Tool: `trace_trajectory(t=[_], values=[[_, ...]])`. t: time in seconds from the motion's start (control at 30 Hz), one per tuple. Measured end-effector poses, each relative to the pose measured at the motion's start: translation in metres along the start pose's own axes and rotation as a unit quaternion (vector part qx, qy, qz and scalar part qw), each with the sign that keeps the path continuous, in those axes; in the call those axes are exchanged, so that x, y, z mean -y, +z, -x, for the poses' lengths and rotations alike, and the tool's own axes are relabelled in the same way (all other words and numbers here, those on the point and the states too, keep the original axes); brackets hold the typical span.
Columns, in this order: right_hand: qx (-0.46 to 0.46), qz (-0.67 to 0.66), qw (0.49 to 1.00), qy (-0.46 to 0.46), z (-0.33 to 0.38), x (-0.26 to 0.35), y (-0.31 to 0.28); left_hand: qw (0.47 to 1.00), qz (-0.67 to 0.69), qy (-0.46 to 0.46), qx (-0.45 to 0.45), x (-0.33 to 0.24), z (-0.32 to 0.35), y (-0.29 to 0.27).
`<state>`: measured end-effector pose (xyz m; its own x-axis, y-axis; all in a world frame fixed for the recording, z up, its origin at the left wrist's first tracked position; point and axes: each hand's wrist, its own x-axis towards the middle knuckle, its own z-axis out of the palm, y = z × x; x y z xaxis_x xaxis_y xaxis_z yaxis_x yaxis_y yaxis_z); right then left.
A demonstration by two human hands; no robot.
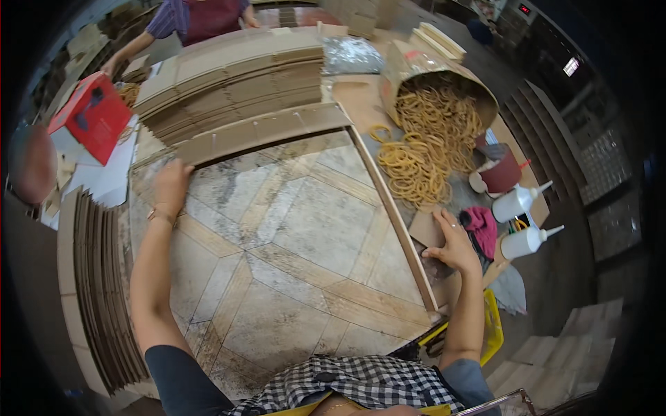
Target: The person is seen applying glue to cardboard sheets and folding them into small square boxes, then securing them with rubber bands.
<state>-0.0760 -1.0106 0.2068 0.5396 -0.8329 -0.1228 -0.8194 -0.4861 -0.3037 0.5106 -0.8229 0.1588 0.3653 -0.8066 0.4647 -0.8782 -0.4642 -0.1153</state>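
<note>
Left hand: centre-left of frame, fingers spread flat on the near edge of a flat cardboard sheet; gripping nothing.
Right hand: right of centre, fingers open, palm down on a small cardboard piece, just right of the wooden strip.
Sheet: upper centre, long axis running left to right and tilting up toward the right; it lies straight ahead of the left fingers, touching them. Left hand is nearer; right hand is well apart.
Cardboard stack: behind the sheet, upper centre, brown, fanned.
Surface: stone-patterned, between both forearms.
Rubber bands: yellow heap spilling from a tipped brown sack, upper right.
Squeeze bottles: two, white, nozzled, right edge.
Red cup: just above the bottles.
Pink cloth: beside the right hand.
Red box: upper left, on white sheets.
Other person: top left, striped sleeves, dark red apron.
</note>
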Motion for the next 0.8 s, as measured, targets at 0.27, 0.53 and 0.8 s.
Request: trace_trajectory(t=[0.27, 0.53, 0.8], values=[[0.008, 0.008, 1.0, -0.027, -0.002, 0.015, -0.03, 0.601, 0.677, -0.422, -0.055, -0.022, -0.011, 0.035], [-0.232, 0.064, 0.953, -0.186, 0.06, 0.068, -0.056, 0.306, 0.821, -0.461, -0.144, -0.014, -0.017, 0.05], [0.05, 0.069, 0.945, -0.317, 0.082, 0.155, -0.009, 0.327, 0.784, -0.498, -0.177, -0.025, 0.178, -0.06]])
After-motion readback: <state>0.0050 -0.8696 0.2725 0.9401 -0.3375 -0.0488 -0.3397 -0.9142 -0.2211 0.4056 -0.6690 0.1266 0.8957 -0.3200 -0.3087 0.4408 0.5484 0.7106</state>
